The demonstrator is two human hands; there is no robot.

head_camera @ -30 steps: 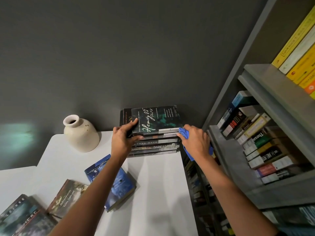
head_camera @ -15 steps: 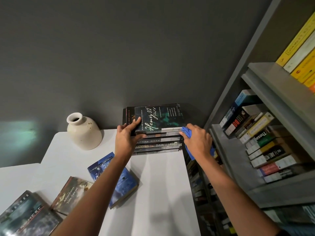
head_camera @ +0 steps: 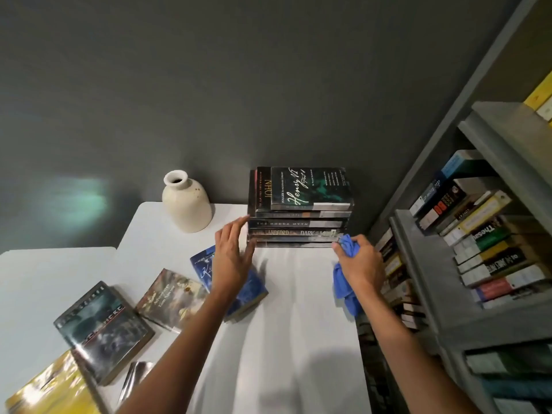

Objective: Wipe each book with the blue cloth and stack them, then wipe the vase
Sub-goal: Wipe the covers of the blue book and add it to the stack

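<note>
Dark grey wall behind, white table (head_camera: 283, 339) in front, and a grey bookshelf (head_camera: 433, 264) packed with paperbacks along the right. At the table's far edge sits the stack of books (head_camera: 298, 225), "Henry VI" (head_camera: 310, 188) on top. Loose books lie to the left: a dark one (head_camera: 104, 327), a Tom Sawyer paperback (head_camera: 170, 297), a blue one (head_camera: 251, 288) partly under the left forearm. The cream vase (head_camera: 186, 203) stands left of the stack. Left hand (head_camera: 231, 258) hovers open, fingers loosely spread, fingertips just beside the stack's left edge. Right hand (head_camera: 363, 265) is curled tight around the bunched blue cloth (head_camera: 343, 282), by the stack's lower right corner.
</note>
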